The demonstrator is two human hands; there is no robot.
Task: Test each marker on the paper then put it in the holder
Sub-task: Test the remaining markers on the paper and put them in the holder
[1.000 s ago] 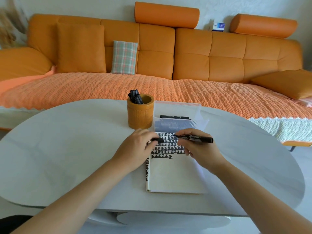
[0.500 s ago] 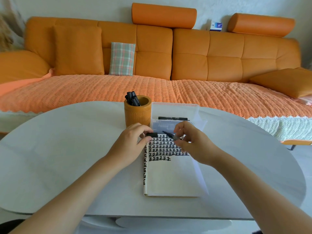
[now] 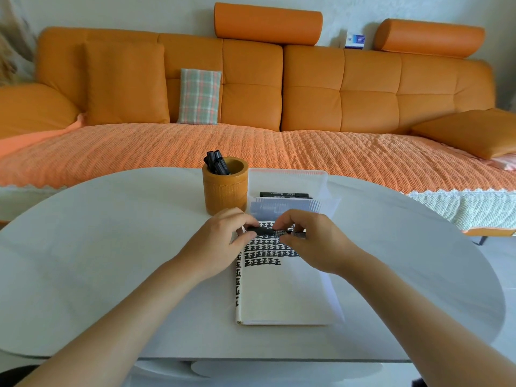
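One black marker (image 3: pixel 275 232) held level just over the inked rows of the notepad (image 3: pixel 282 297), left hand (image 3: pixel 223 241) fingers pinching what looks like its cap, right hand (image 3: pixel 312 244) fingers pinching the barrel; several markers (image 3: pixel 216 163) stand in the wooden holder (image 3: pixel 225 191), at least one left in the clear case (image 3: pixel 287 180)

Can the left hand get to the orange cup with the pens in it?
Probably yes. The holder stands just beyond the left hand, with nothing between them. But that hand is busy: it pinches one end of the marker, and the right hand holds the other.
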